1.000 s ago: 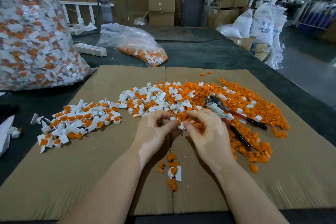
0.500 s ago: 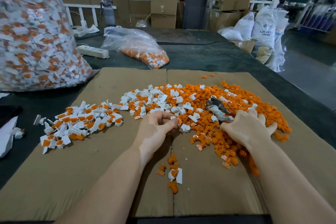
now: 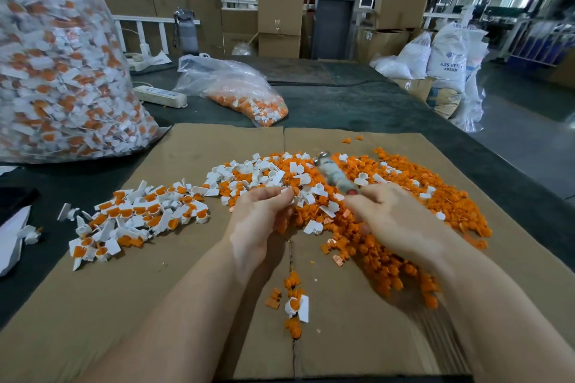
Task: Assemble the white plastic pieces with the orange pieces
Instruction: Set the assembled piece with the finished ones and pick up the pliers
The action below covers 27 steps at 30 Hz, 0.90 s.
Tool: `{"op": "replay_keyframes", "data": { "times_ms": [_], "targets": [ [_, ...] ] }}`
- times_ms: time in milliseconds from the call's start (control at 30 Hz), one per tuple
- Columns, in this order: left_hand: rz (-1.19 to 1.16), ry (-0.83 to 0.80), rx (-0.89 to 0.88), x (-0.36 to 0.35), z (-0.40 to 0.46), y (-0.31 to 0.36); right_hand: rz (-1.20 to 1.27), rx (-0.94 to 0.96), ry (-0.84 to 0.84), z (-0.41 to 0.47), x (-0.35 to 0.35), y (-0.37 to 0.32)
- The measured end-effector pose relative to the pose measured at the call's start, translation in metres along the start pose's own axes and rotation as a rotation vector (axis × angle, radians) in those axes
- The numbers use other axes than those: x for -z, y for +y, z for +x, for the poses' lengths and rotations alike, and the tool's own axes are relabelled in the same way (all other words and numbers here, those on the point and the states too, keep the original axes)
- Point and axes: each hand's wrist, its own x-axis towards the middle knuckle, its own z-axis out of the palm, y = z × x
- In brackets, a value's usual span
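Bags come first at the far left: a big clear bag [image 3: 59,71] stuffed with white-and-orange parts stands on the dark table [image 3: 357,106], and a smaller bag [image 3: 236,90] lies further back beside a power strip [image 3: 160,96]. On the cardboard sheet [image 3: 140,305], a loose row of assembled pieces [image 3: 137,218] stretches from lower left to upper right, white tabs pointing every way. Next comes the mixed heap of white pieces [image 3: 264,174], which runs into the broad spread of orange pieces [image 3: 404,196] trailing toward the near right.

At the heap's near edge the left hand [image 3: 258,221] has fingers curled, pinching a small white piece at the fingertips. The right hand [image 3: 401,224], blurred, grips pliers [image 3: 334,176] by the handles; their taped head points away and slightly left, long axis running up the sheet. A few stray pieces [image 3: 294,305] lie along the cardboard's centre seam between the forearms.
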Motion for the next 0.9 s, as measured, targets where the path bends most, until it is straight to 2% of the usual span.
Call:
{"op": "replay_keyframes", "data": {
  "times_ms": [100,467,700,900],
  "targets": [
    [-0.019,0.029,0.009,-0.004,0.001,0.006,0.039,-0.008,-0.148,-0.006,-0.007,-0.012],
    [0.018,0.129,-0.005,0.002,0.002,0.008,0.237,-0.131,-0.333,-0.005,-0.015,-0.018],
    [-0.082,0.129,-0.02,-0.003,-0.002,0.009,0.045,0.022,-0.183,-0.006,-0.025,-0.019],
    [-0.072,0.149,-0.011,-0.006,-0.004,0.007,-0.011,0.037,-0.092,-0.008,-0.034,-0.017]
  ]
}}
